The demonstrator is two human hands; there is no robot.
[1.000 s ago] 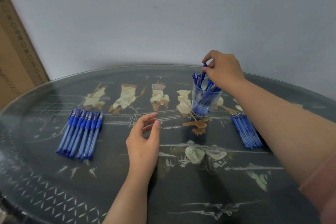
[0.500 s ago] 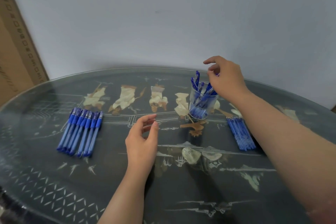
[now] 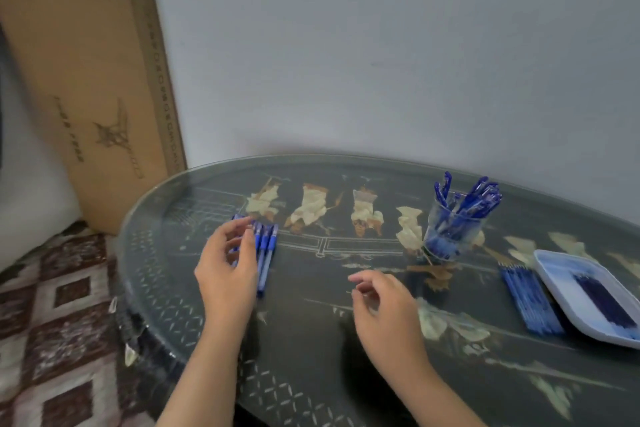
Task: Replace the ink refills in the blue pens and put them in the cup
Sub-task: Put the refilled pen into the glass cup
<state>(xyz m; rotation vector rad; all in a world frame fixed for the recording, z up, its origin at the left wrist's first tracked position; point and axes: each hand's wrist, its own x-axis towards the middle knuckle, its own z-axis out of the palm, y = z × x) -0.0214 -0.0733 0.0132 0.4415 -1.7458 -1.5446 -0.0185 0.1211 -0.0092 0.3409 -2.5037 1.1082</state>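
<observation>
Pale grey wall stands behind a dark oval desk [image 3: 346,340] with a glass top and inlaid figures, and a tall cardboard box [image 3: 104,97] leans against the wall past its left end. Far right of centre, the clear cup [image 3: 450,232] already holds a good bunch of blue pens, caps upward, so I judge a large share of the work finished. What is left lies at the left: a short row of capped blue pens [image 3: 265,253] flat on the glass, at least 3 showing, with more perhaps hidden under the left hand [image 3: 227,274]. That hand is curled over the row with thumb and fingers spread to take 1, but whether it already touches a pen cannot be told. The right hand [image 3: 381,308] hovers loosely open and holds nothing, low over the bare middle of the desk. A bundle of blue refills [image 3: 530,302] lies just beside a white tray [image 3: 554,274] at the right edge; the tray carries darker sticks, probably the spent refills.

For room, the middle of the desk between the pen row and the cup is free, a fair place to take a pen apart. The row sits near the left rim, beyond which is patterned floor [image 3: 52,305], so a pen nudged sideways could roll off. The tray runs out of view on the right
</observation>
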